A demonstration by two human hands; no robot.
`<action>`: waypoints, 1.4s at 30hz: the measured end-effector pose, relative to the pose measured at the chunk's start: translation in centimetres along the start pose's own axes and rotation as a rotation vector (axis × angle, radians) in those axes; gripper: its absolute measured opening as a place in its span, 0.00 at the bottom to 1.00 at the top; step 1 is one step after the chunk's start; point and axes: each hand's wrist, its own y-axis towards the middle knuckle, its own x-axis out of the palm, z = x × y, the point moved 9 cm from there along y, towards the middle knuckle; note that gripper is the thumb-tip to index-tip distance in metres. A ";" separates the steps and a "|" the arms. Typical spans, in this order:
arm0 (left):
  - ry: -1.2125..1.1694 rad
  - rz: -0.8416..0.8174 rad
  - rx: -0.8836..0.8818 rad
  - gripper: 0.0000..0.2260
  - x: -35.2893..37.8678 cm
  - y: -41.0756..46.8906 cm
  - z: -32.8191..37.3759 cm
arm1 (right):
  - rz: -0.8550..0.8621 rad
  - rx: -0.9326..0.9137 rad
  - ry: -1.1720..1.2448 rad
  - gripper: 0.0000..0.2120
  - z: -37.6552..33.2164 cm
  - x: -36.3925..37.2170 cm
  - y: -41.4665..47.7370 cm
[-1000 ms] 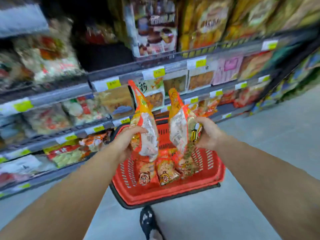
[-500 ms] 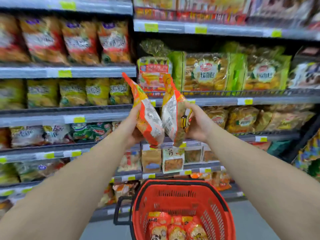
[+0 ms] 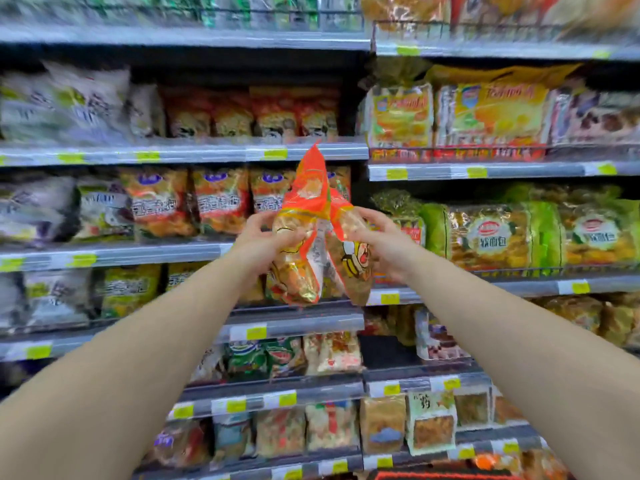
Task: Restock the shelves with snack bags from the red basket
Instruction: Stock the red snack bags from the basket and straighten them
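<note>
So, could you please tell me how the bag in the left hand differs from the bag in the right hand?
The left-hand bag stands nearly upright, its orange top rising highest; the right-hand bag leans right, its top tucked behind the other. The left-hand bag shows a glossy gold-and-orange face; the right-hand bag shows a cartoon bee. Both are orange-trimmed snack bags, each held mid-body by the left hand or the right hand, overlapping at the top.

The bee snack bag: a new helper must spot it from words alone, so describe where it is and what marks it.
In front of the grey shelves, at picture centre, two hands hold orange bags. The bee snack bag is in the right hand; unlike the left hand's bag, it shows a cartoon bee.
</note>
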 end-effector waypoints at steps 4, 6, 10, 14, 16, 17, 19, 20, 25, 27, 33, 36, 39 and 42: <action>0.155 0.128 0.207 0.39 -6.6 2.1 4.8 | 0.205 -0.207 -0.188 0.20 -5.4 2.7 2.6; 0.283 0.197 0.297 0.37 -9.3 3.1 6.9 | 0.278 -0.287 -0.318 0.19 -7.9 3.7 3.5; 0.456 0.376 0.393 0.33 -13.9 4.9 10.2 | 0.448 -0.401 -0.615 0.18 -11.6 4.8 5.5; 0.448 0.515 0.447 0.30 -17.1 7.6 13.0 | 0.588 -0.530 -0.902 0.17 -14.9 5.2 7.8; 0.442 0.558 0.469 0.28 -18.3 9.4 14.1 | 0.624 -0.580 -1.025 0.18 -16.4 5.2 9.4; 0.459 0.578 0.492 0.25 -18.7 10.2 14.8 | 0.633 -0.598 -1.073 0.18 -16.9 5.1 10.4; 0.540 0.621 0.545 0.22 -19.3 11.9 16.6 | 0.650 -0.638 -1.164 0.18 -18.0 4.9 12.8; 0.602 0.642 0.566 0.21 -19.2 12.9 17.5 | 0.659 -0.658 -1.201 0.18 -18.5 4.8 14.0; 0.934 0.686 0.594 0.20 -17.5 18.5 21.1 | 0.701 -0.695 -1.238 0.19 -20.5 3.8 20.7; 0.990 0.640 0.589 0.21 -16.3 20.9 21.9 | 0.692 -0.693 -1.251 0.19 -21.1 3.6 23.3; 0.991 0.620 0.583 0.19 -13.6 27.3 22.5 | 0.644 -0.706 -1.257 0.19 -21.6 3.4 29.4; 1.055 0.650 0.571 0.15 -13.2 29.8 22.6 | 0.614 -0.734 -1.241 0.18 -20.5 3.4 31.7; 1.064 0.672 0.540 0.16 -13.5 32.0 22.2 | 0.581 -0.734 -1.199 0.17 -19.6 3.1 33.8; 1.019 0.661 0.497 0.14 -13.6 34.7 22.0 | 0.606 -0.722 -1.242 0.16 -19.7 2.6 36.0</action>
